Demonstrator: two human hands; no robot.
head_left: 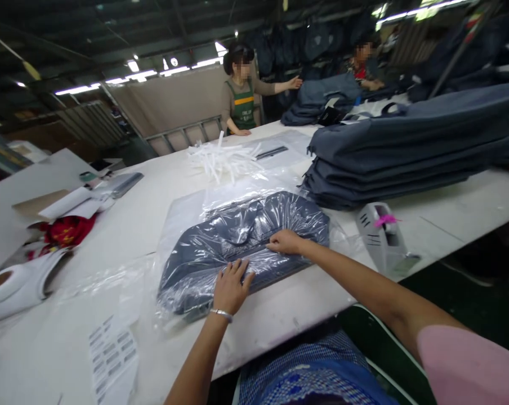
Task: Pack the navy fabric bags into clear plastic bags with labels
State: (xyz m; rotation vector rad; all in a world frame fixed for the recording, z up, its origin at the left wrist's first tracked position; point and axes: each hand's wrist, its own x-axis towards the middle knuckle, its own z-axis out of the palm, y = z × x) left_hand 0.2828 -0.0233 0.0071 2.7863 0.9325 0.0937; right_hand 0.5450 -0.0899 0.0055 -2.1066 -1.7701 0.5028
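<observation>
A dark blue-grey fabric bag lies flat on the white table inside a clear plastic sleeve. My left hand rests on the near part of the plastic, its fingers spread; a silver bangle circles that wrist. Further right, my right hand touches the wrapped bag near its middle with fingers curled and thumb pressed to them. It seems to pinch something at the plastic's surface, too small to make out. More plastic sleeves lie beneath and behind the wrapped bag.
At right stand a stack of dark bags and a tape dispenser. White strips pile up behind. A label sheet and a white roll lie at left. Two people are across the table.
</observation>
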